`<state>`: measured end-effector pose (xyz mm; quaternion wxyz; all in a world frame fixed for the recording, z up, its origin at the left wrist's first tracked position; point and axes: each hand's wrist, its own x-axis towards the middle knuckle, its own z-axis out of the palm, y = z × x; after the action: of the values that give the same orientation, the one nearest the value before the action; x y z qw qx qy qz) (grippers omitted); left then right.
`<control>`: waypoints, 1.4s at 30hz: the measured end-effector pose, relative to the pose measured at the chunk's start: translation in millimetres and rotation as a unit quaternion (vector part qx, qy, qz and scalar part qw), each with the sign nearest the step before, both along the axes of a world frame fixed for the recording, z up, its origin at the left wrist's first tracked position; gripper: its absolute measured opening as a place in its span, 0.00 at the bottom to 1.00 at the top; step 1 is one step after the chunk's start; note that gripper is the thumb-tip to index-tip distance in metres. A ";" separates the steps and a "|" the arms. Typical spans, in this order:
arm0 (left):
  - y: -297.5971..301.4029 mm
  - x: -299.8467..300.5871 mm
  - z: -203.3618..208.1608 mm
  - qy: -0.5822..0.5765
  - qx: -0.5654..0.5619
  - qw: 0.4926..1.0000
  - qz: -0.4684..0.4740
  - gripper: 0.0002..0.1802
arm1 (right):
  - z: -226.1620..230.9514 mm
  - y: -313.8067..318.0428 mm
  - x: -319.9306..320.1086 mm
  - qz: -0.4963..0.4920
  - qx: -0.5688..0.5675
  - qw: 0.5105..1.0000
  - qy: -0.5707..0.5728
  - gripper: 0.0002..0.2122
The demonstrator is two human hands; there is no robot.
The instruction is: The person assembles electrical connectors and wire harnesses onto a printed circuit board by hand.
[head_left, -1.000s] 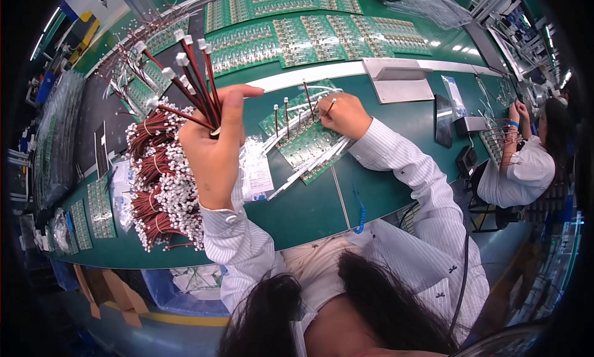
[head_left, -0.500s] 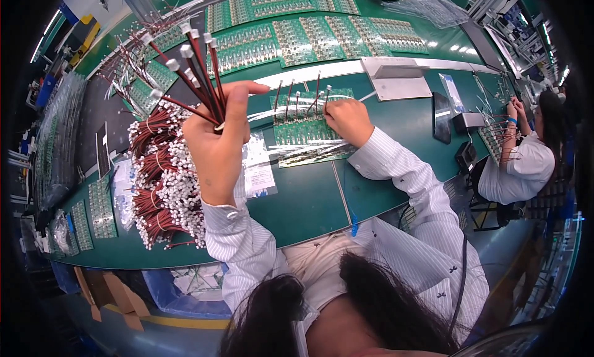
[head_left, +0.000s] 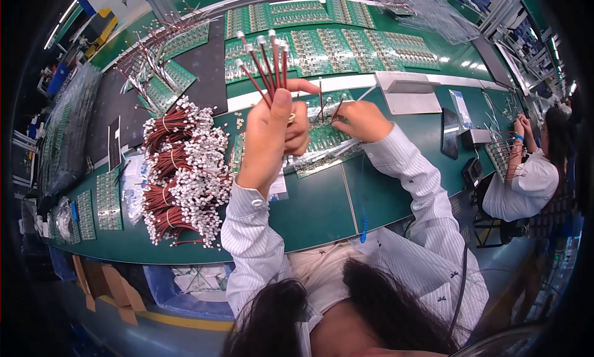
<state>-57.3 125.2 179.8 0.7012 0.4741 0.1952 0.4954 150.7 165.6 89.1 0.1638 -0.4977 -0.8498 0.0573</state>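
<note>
My left hand (head_left: pixel 271 134) is closed around a small bunch of red-and-black connector wires (head_left: pixel 267 69), their white plugs pointing up and away. It is raised over the left part of a green circuit board panel (head_left: pixel 317 140) and hides some of it. At the panel's right side, my right hand (head_left: pixel 365 120) pinches a short dark red connector wire (head_left: pixel 337 108) with thumb and fingertips. Other wires stand upright from the board beside those fingers. White strips lie across the panel. Whether the pinched wire touches the board is hard to see.
Left of my left hand lies a large heap of bundled connector wires (head_left: pixel 185 177). Rows of green circuit boards (head_left: pixel 328 47) cover the far bench. A metal bracket (head_left: pixel 405 100) and a phone-like black device (head_left: pixel 450 134) lie to the right. A co-worker (head_left: pixel 526 177) sits at far right.
My left hand has moved right with its bunch of wires and now covers the left part of the panel. My right hand stays at the panel, with a wire visible at its fingertips.
</note>
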 end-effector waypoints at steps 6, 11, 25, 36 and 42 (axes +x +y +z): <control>-3.3 -1.0 -4.3 -0.003 -0.064 0.994 -0.086 0.17 | 93.3 -30.8 -25.8 0.102 -0.015 0.959 0.265 0.08; -5.9 8.8 -7.5 0.076 -0.058 0.979 -0.180 0.17 | 109.2 -39.3 -26.4 0.095 -0.134 0.841 0.516 0.07; -4.4 8.3 -8.2 0.106 -0.031 0.990 -0.089 0.18 | 119.4 -54.8 -21.3 0.052 -0.096 0.784 0.611 0.08; -4.6 11.9 -3.2 0.072 -0.025 0.997 0.013 0.19 | 118.7 -52.7 -7.1 0.056 -0.019 0.717 0.694 0.09; -1.5 2.5 -7.1 -0.054 -0.039 0.994 0.089 0.17 | 100.6 -63.3 -14.4 0.075 -0.042 0.736 0.671 0.07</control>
<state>-54.7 123.7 172.7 0.6820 0.3996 0.2173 0.5727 136.3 102.3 189.6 0.6658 -0.2712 -0.5503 0.4247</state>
